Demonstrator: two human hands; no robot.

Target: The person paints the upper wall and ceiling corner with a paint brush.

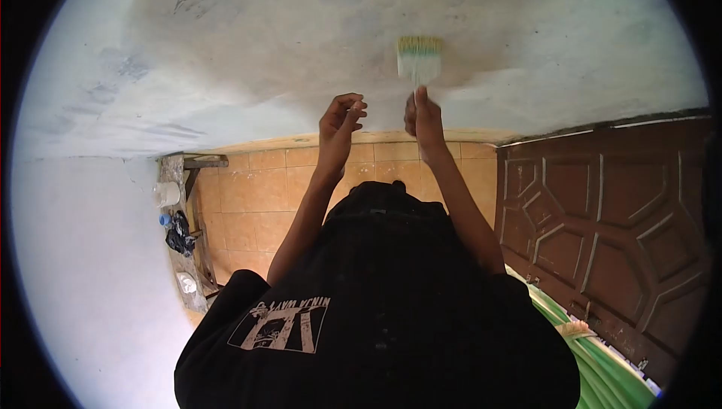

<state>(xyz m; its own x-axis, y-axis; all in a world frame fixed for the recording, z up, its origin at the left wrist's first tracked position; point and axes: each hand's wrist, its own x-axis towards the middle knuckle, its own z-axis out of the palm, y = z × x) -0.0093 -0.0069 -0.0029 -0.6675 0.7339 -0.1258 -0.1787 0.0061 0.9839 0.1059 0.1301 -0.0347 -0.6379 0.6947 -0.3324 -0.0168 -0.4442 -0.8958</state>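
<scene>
My right hand (pixel 426 119) grips the handle of a wide paintbrush (pixel 418 66), its bristles pointing up at the wall (pixel 301 40). The bristles look yellowish at the tips and pale green below, slightly blurred. They lie against or just in front of a darker, damp-looking patch; contact is hard to judge. To the left, my left hand (pixel 344 130) is raised near the wall with loosely curled fingers, a little apart, and nothing visible in them.
A wooden bench (pixel 184 236) along the left wall bears a white container (pixel 167 194), a black plastic bag (pixel 179 234) and a whitish item (pixel 186 282). Orange tiles (pixel 259 198) cover the floor. At right are a brown panelled door (pixel 602 213) and a green curtain (pixel 594 364).
</scene>
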